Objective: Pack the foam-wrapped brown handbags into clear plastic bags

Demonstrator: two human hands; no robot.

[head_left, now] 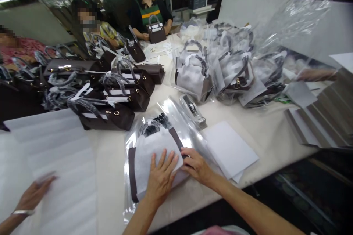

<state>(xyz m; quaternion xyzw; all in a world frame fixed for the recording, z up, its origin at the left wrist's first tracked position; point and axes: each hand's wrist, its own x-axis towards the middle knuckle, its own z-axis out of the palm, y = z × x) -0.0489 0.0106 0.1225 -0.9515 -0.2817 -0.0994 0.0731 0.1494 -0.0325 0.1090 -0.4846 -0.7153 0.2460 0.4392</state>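
Left to right, as I view it from my remote station. Far left of my left hand, a co-worker's hand (31,195), blurred, is over a long white sheet (66,154); I would keep my left elbow and wrist out of its reach. Beyond and to the left of my left hand stand dark handbags (118,116) with covered handles. Directly under my left hand (162,176), which is released, palm down with fingers spread, lies the handbag (132,165), its front covered by white wrap (147,145). Light, even pressure through the whole palm should steady the wrap without creasing it or denting the body. Just right of that hand, my right hand (198,167) has its fingers bent at the wrap's right edge; whether they pinch it I cannot tell. Good practice would draw that edge outward gently, using the fingertip pads, not the nails. Around the handbag spreads clear film (172,112); whether it encloses the bag I cannot tell, and a dragging wrist could rumple it. Beyond my right hand rests a pale tool (191,110); to its right lie white papers (231,148), best left undisturbed by the forearm.
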